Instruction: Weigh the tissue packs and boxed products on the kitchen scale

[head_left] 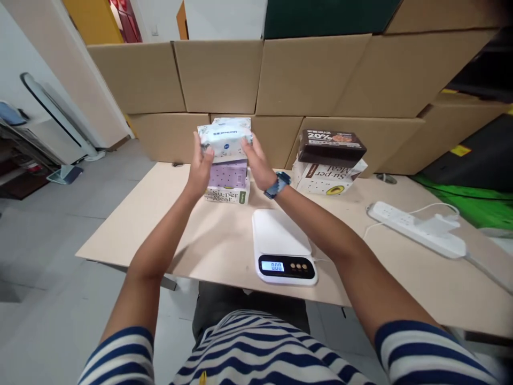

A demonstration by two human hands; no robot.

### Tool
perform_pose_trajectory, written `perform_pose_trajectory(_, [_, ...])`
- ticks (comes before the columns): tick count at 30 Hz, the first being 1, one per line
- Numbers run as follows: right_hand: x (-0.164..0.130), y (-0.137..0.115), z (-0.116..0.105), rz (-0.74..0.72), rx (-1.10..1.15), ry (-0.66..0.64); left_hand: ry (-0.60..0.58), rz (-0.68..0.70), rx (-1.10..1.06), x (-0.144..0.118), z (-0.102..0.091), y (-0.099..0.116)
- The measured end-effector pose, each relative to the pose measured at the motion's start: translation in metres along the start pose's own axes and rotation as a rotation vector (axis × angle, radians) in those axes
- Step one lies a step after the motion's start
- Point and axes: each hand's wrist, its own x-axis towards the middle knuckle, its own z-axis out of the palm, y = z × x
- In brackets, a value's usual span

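At eleven o'clock you have two tissue packs (226, 147) and two small boxes (226, 175), with two more small boxes (331, 152) at one o'clock. You also have one scale (280, 235) and one watch (277, 185) at twelve, plus one power strip (404, 225) at two.

Arms (150, 248) well forward, left hand (200, 170) opposite right hand (258, 163), both part-curled

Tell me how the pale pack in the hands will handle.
The pale pack probably gives a little when squeezed: its edges look softer than those of the dark box. It may be light, as the left hand and right hand seem to hold it by its ends. Its broad, flat shape suggests sliding rather than rolling.
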Motion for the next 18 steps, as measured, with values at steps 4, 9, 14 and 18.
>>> perform_pose_trajectory(4, [-0.072, -0.026, -0.048, -0.116, -0.061, 0.06, -0.208, 0.106, -0.109, -0.074, 0.018, 0.028])
perform_pose_trajectory(9, [-0.21, -0.018, -0.117, 0.096, 0.014, 0.33, -0.423, -0.146, -0.229, -0.161, 0.049, 0.024])
perform_pose_trajectory(14, [-0.258, 0.019, -0.135, 0.35, 0.071, 0.487, -0.483, -0.439, -0.309, -0.201, 0.067, -0.009])
perform_pose_trajectory(18, [-0.227, 0.021, -0.155, 0.302, -0.126, 0.332, -0.43, -0.461, -0.268, -0.18, 0.064, -0.026])
